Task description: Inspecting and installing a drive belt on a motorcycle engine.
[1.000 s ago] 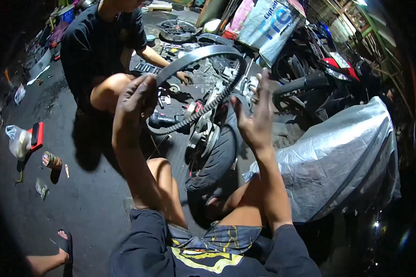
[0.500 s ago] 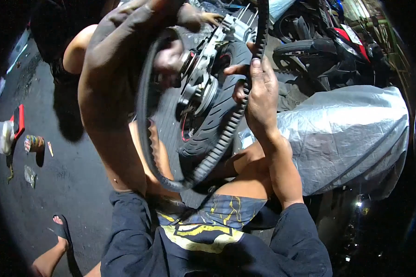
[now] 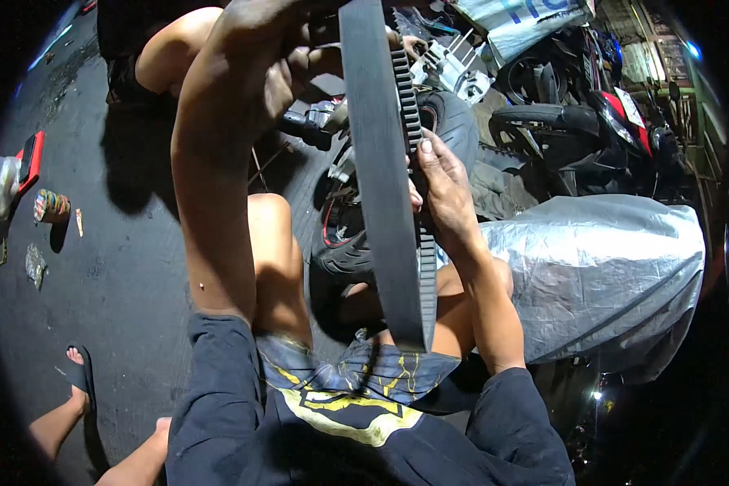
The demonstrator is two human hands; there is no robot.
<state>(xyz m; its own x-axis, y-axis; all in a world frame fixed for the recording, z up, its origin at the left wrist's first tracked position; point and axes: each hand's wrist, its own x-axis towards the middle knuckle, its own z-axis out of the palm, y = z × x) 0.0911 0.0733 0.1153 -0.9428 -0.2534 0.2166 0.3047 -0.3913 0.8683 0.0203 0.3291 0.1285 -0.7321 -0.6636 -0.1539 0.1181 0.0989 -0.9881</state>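
We have toothed belt (image 3: 377, 162) raised upright between us and wheel (image 3: 459, 121); right hand (image 3: 447, 190) has grip clenched on belt; left hand (image 3: 279, 16) cut off by top edge, grip we cannot tell; step, we judge: looking belt over; next move calls for steady support.
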